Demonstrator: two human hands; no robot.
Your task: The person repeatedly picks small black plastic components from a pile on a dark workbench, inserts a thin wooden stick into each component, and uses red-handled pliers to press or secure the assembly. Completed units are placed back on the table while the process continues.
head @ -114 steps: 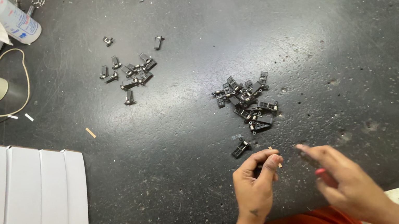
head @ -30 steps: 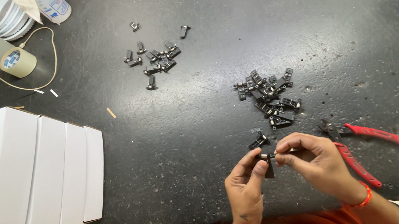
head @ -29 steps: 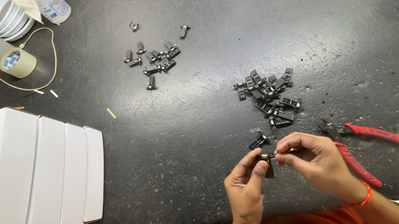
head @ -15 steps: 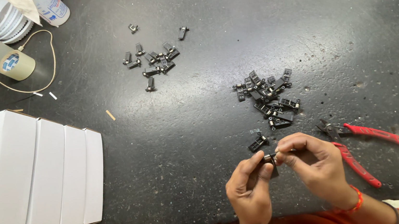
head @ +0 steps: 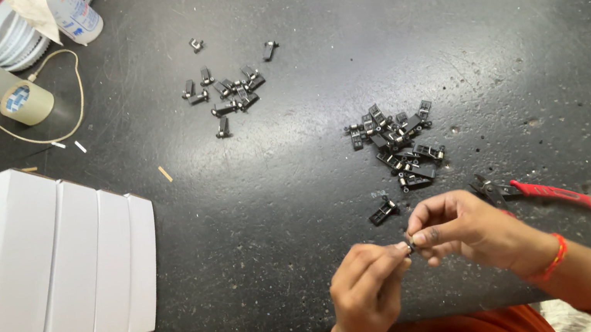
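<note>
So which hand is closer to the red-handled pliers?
The right hand. It sits just left of the red-handled pliers, nearly touching them. The left hand is farther off, lower and to the left.

white boxes (head: pixel 45 266) left, labelled bottle (head: pixel 76 15) top-left

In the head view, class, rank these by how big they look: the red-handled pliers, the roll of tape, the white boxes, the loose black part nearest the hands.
1. White boxes
2. Red-handled pliers
3. Roll of tape
4. Loose black part
</note>
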